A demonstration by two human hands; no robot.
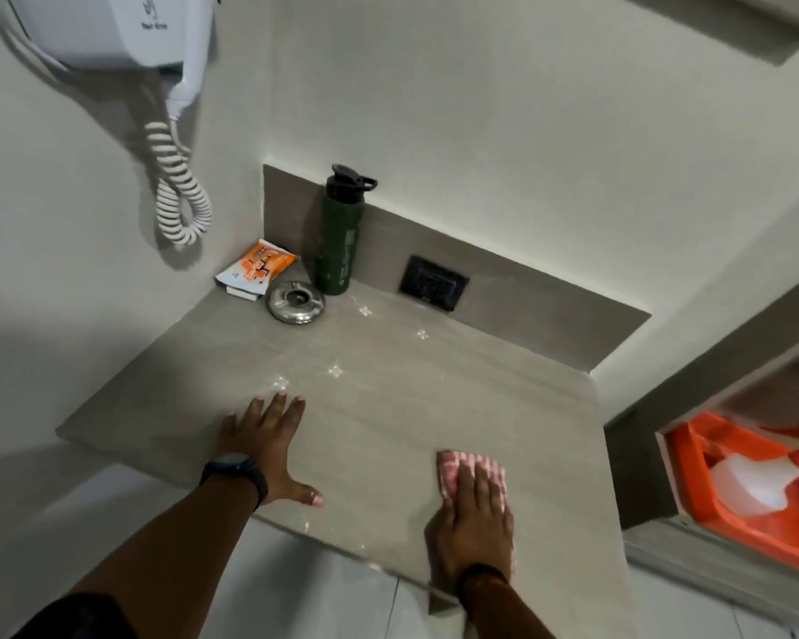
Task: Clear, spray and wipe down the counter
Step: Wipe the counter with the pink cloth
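**Counter wipe under way; back corner not yet cleared**

Head view. The right hand (pixel 473 509) lies flat, fingers extended and together, pressing a pink checked cloth (pixel 457 468) onto the counter (pixel 388 408) near its front edge. The hand does not close round the cloth; it pins it under palm and fingers, and the cloth's far end shows just ahead of the fingertips. The left hand (pixel 268 449) is open, fingers spread, palm down on the counter to the left of the cloth hand and well apart from it. It holds nothing and appears to serve as a brace.

Ahead of the left hand, in the back corner, three items stand on the counter: a green bottle (pixel 340 237) upright against the back panel, a round metal ashtray (pixel 296 301) just in front of it, and an orange-and-white packet (pixel 257 272) beside the ashtray. A wall socket (pixel 433 283) sits ahead of the right hand. The surface shows bright glints, consistent with wetness, though this cannot be confirmed.

Handling assessment: the cloth looks thin, soft and light; it will bunch if dragged by one corner, so flat pressure across its middle suits it. The polished counter is probably slippery when damp. The bottle is rigid and best taken round its body.
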